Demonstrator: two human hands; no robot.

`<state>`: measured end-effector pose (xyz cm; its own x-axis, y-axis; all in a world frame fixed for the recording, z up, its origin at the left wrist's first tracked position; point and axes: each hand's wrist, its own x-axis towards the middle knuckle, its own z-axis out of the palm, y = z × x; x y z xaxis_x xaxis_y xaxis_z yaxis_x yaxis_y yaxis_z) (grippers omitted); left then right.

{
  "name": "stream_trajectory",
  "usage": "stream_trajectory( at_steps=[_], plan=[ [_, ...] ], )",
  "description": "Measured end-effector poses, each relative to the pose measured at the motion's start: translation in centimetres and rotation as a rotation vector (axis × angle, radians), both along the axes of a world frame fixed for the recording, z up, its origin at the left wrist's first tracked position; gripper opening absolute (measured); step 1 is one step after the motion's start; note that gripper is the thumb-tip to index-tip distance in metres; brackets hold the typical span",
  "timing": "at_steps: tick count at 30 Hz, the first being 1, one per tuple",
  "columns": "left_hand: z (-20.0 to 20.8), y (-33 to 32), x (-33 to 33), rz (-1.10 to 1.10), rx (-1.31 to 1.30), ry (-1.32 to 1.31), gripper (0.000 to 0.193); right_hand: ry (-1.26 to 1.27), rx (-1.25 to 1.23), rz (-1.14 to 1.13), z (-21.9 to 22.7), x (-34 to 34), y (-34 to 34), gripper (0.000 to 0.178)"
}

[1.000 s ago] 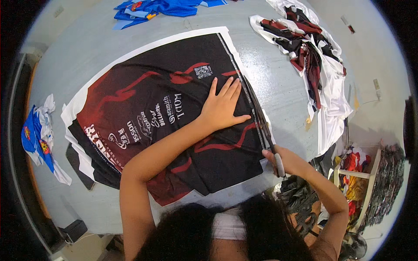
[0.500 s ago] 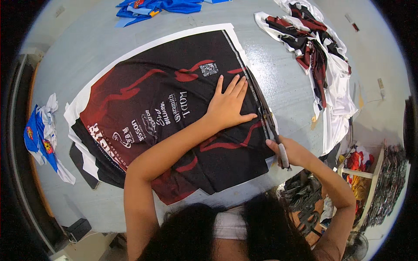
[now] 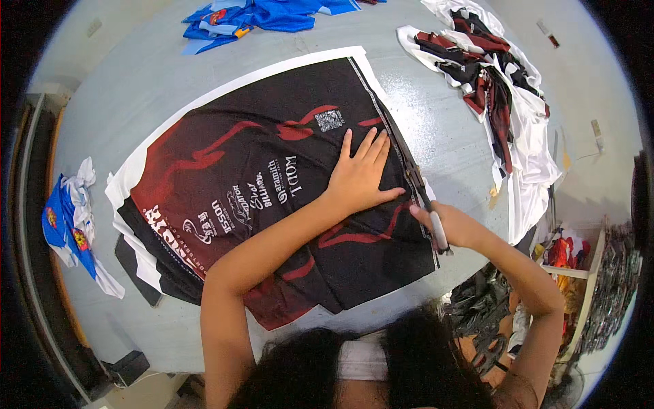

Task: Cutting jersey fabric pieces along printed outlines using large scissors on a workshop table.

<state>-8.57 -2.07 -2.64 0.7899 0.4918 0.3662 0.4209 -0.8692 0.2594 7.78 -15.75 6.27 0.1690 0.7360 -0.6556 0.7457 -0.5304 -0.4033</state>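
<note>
A black and red printed fabric panel point(image 3: 272, 184) with a white margin lies spread on the table, more layers showing at its left edge. My left hand point(image 3: 364, 170) rests flat on it near the right edge, fingers spread and holding nothing. Closed around the handles of large scissors point(image 3: 413, 170), my right hand point(image 3: 455, 226) is just beyond that edge. The dark blades point away from me along the panel's right side, beside a pale printed line. White fabric shows just right of the blades. Whether the blade tips are apart, I cannot tell.
Blue fabric pieces point(image 3: 255, 17) lie at the far edge, with another blue and white piece point(image 3: 71, 218) at left. Black, red and white scraps point(image 3: 501, 88) heap at right. A dark flat object point(image 3: 136, 269) sticks out under the panel. A shelf with colourful cloth point(image 3: 569, 255) stands lower right.
The scissors and my right hand have moved a little farther away from me along the panel's right edge. My left hand stays flat on the fabric; the whole view has shifted slightly.
</note>
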Motion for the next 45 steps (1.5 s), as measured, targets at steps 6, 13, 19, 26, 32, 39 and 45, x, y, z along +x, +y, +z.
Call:
stream_trajectory(
  at_steps=[6, 13, 19, 26, 32, 39, 45],
  plan=[
    [0.1, 0.0, -0.1, -0.006, 0.0, -0.009, 0.093, -0.058, 0.062, 0.03, -0.9, -0.3, 2.0, 0.064],
    [0.1, -0.1, -0.1, -0.011, -0.007, -0.044, 0.092, -0.061, 0.031, 0.06, -0.4, -0.3, 2.5, 0.077],
    [0.1, -0.1, -0.1, -0.008, -0.011, -0.021, 0.09, 0.243, -0.102, -0.005, 0.0, 0.2, 5.0, 0.074],
    [-0.1, -0.1, -0.1, -0.015, -0.017, -0.07, 0.089, -0.003, 0.199, 0.181, -1.4, 0.1, 5.2, 0.073],
    [-0.1, 0.0, -0.1, -0.025, -0.02, -0.054, 0.091, 0.153, -0.094, 0.05, -1.1, 1.3, 7.8, 0.074],
    [-0.1, -0.1, -0.1, -0.033, -0.04, -0.106, 0.09, -0.13, 0.348, 0.669, -2.9, 2.1, 9.2, 0.06],
    [-0.5, -0.1, 0.0, -0.035, -0.031, -0.085, 0.092, 0.097, -0.083, 0.144, -1.2, 1.6, 11.5, 0.057]
  ],
)
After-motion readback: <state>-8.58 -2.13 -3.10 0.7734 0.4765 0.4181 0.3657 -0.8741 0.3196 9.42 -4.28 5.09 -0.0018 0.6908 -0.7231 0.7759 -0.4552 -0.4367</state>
